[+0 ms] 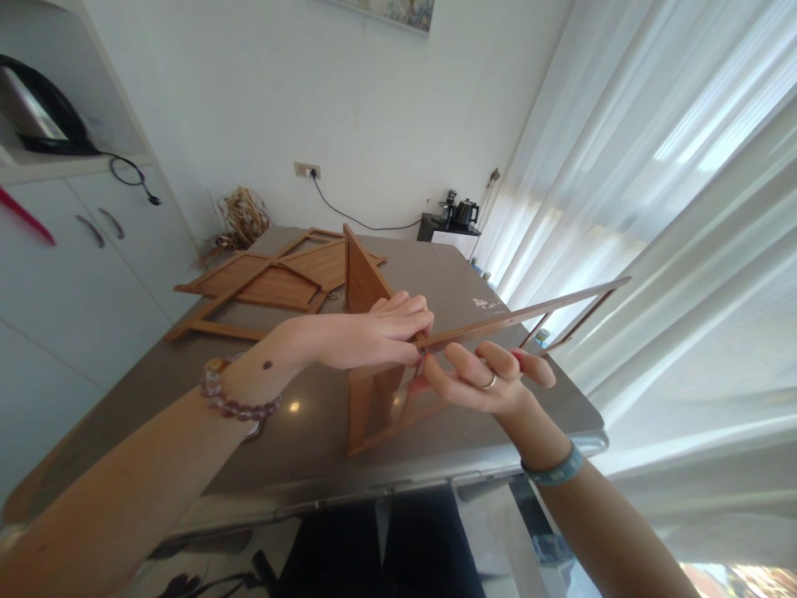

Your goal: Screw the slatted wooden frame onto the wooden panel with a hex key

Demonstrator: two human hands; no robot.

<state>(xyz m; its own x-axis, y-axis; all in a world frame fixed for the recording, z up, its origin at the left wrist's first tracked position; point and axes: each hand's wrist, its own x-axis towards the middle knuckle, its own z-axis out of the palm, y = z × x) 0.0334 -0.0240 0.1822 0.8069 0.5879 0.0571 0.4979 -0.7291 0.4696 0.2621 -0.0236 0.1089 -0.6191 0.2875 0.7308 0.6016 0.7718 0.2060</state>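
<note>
A brown wooden panel [362, 278] stands upright on the table [299, 465]. A long wooden frame [535, 311] meets it at an angle and reaches out to the right. My left hand [386, 336] is closed over the corner where the two parts meet, fingers on top and thumb below. Just right of that corner, my right hand [482, 378] pinches with thumb and index finger at the frame's underside, its other fingers curled. Whatever sits in that pinch is too small and covered to make out. The panel's lower part is mirrored in the glossy tabletop.
More wooden panels and frames [249, 282] lie stacked at the back left, beside a small pile of metal hardware [334, 296]. Torn pale scraps [487, 305] lie toward the right edge. A white curtain [653, 249] hangs close on the right. Dried plants [242, 218] stand behind the table.
</note>
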